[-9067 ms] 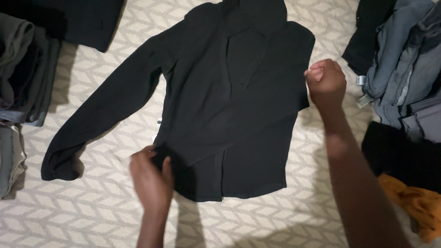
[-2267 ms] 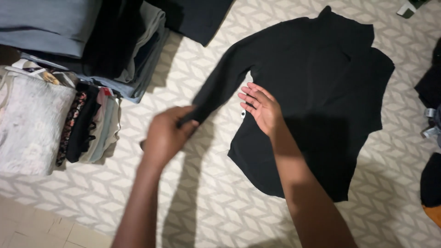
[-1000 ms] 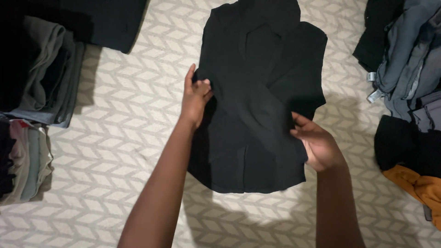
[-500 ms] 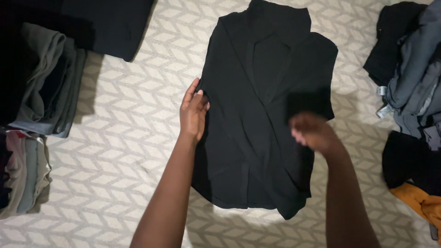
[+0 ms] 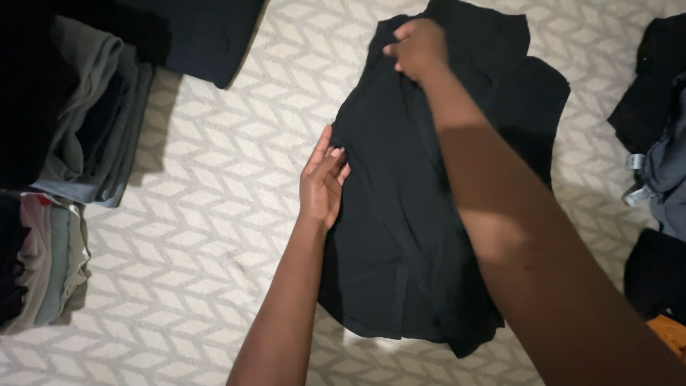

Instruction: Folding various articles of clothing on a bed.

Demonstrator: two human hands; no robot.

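A black long-sleeved garment (image 5: 400,214) lies flat on a cream patterned cover (image 5: 214,214), its sleeves folded in over the body. My left hand (image 5: 324,182) rests flat on the garment's left edge, fingers together and extended. My right hand (image 5: 418,48) reaches across to the upper left shoulder near the collar, fingers curled and pinching the fabric there. My right forearm crosses over the garment's right half and hides it.
A stack of folded grey and dark clothes (image 5: 93,121) sits at the left, with a lower light-coloured stack (image 5: 43,264) below it. Another dark garment (image 5: 207,36) lies at the top left. A heap of dark and grey clothes (image 5: 657,143) sits at the right edge.
My right hand has moved from the garment's right side up across to the top near the collar. My left hand has stayed on the left edge. The view has shifted slightly.
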